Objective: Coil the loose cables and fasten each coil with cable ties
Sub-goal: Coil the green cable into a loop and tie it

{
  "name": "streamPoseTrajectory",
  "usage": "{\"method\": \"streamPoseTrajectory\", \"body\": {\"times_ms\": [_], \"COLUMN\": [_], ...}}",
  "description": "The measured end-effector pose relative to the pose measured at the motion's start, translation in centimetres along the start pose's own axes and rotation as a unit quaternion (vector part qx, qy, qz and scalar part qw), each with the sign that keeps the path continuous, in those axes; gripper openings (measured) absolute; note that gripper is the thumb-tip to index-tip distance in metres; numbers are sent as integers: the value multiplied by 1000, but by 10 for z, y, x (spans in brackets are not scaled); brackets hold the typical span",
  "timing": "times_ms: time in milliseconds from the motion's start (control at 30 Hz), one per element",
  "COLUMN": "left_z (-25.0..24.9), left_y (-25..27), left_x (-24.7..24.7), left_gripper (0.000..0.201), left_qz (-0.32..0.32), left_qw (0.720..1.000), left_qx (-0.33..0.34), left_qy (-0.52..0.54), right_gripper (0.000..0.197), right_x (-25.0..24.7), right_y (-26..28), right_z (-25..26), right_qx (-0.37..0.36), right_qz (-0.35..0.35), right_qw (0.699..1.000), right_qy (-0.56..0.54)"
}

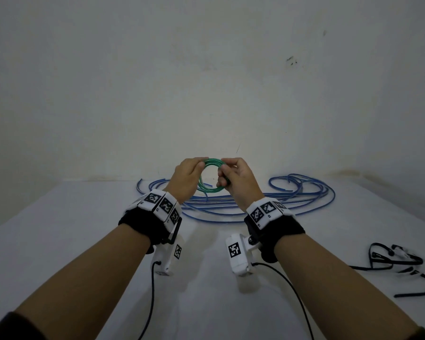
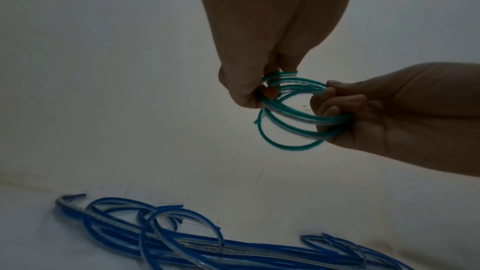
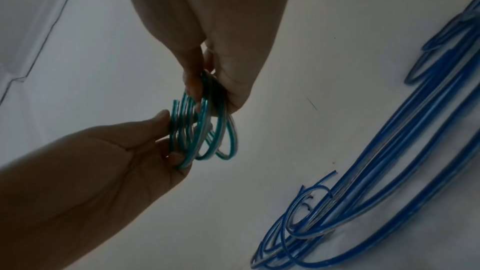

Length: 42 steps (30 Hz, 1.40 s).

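Observation:
A small green cable coil of several loops hangs in the air above the white table, between my two hands. My left hand pinches the coil's left side between thumb and fingers; in the left wrist view this hand grips the green coil near a loose cable end. My right hand has its fingers curled round the coil's right side, and in the right wrist view the right hand grips the green loops. Loose blue cables sprawl on the table under and behind the hands.
Several black cable ties lie on the table at the right, close to my right forearm. The blue cables stretch along the back of the table by the pale wall. Thin black wires run from both wrist cameras toward me.

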State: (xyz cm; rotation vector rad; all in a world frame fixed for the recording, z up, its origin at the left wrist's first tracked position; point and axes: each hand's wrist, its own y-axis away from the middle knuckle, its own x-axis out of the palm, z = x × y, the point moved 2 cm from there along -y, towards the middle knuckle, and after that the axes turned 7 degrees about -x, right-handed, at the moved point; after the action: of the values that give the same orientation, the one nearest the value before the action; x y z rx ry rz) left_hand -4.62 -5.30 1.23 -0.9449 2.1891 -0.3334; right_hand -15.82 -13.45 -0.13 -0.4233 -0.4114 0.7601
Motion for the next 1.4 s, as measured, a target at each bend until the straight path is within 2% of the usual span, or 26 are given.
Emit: {"method": "streamPoseTrajectory", "body": {"times_ms": [167, 367, 500, 533, 633, 767, 833, 933, 1067, 1167, 1233, 1300, 1400], "left_z": [-2, -13, -17, -18, -27, -42, -51, -70, -98, -113, -122, -129, -135], "left_y": [-1, -3, -3, -2, 4, 5, 4, 4, 12, 16, 20, 23, 29], "left_x": [2, 7, 12, 15, 27, 49, 63, 84, 120, 145, 160, 175, 197], "left_gripper": [32, 30, 33, 33, 28, 31, 31, 31, 29, 32, 33, 34, 34], "left_qz": [7, 16, 27, 52, 126, 157, 164, 181, 239, 277, 284, 270, 272], "left_qw": [999, 996, 979, 985, 991, 974, 969, 961, 941, 919, 911, 922, 936], "left_qx": [34, 52, 37, 33, 9, -29, -44, -53, -72, -114, -121, -106, -82], "left_qy": [-17, -76, -198, -163, 50, 159, 178, 201, 230, 258, 273, 256, 210], "right_gripper": [10, 13, 16, 16, 19, 23, 18, 11, 14, 16, 15, 12, 24], "right_x": [-2, -11, -25, -28, -39, -57, -69, -91, -129, -159, -176, -187, -216], "right_y": [1, 2, 4, 4, 8, 14, 18, 23, 28, 35, 43, 53, 67], "right_z": [5, 7, 12, 14, 19, 30, 34, 42, 56, 64, 70, 78, 90], "right_qx": [34, 12, -9, -11, -20, -54, -66, -76, -83, -82, -60, -20, 59], "right_qz": [1, 2, 4, 3, 7, 19, 15, -43, -146, -169, -155, -137, -142], "right_qw": [999, 999, 998, 997, 996, 991, 987, 982, 962, 955, 959, 970, 968], "right_qy": [-14, 36, 66, 70, 81, 120, 147, 168, 214, 231, 232, 198, 199]}}
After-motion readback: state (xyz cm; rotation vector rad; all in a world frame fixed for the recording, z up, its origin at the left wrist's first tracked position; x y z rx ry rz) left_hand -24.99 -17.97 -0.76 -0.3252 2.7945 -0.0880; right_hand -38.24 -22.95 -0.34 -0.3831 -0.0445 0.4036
